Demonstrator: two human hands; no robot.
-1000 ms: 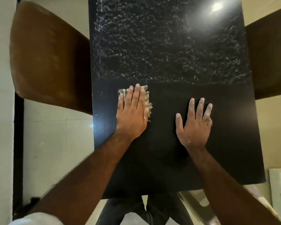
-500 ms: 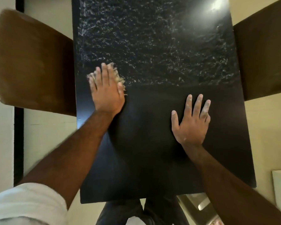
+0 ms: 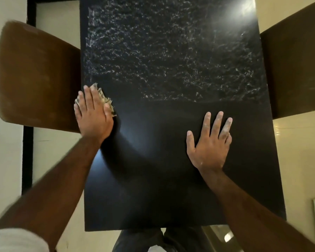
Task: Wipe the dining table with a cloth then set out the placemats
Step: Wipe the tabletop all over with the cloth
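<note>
Two hands lie flat on the dark bench (image 3: 153,197). The left hand (image 3: 93,113) presses the frayed cloth (image 3: 106,101) at the bench's left edge, fingers straight. The right hand (image 3: 209,142) rests spread and empty. The cloth looks light, soft and limp, best driven under a flat palm. No writing shows.

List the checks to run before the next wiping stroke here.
1. Cloth under left hand, flat fingers pressing it at the left edge of the table: ok.
2. Right hand flat on the table, bracing: ok.
3. Near part of the table streak-free: ok.
4. Far part wiped: not ok, white streaks cover it.
5. Placemats at hand: cannot tell, none in view.
</note>
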